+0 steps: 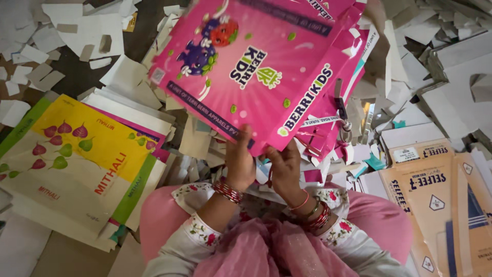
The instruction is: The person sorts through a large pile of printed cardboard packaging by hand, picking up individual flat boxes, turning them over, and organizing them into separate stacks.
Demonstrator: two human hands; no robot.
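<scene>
Two stacks frame the person: yellow flat cartons (77, 154) left, brown cartons (435, 195) right, while the left hand (240, 164) and right hand (285, 169) each grasp the pink carton sheet (256, 66) raised above the lap, best kept pinched at its lower edge.

My sleeves are white, stitched near the cuffs with small red flowers and green leaves, and a soft pink scarf bunches at six o'clock between them, with pink trousers spreading out toward four and eight o'clock. My left hand (240, 163) carries a stack of red bangles (228, 191) at the wrist. My right hand (285, 172) wears one thin pink bangle (301, 201) and, below it, a thicker band of red and green ones
</scene>
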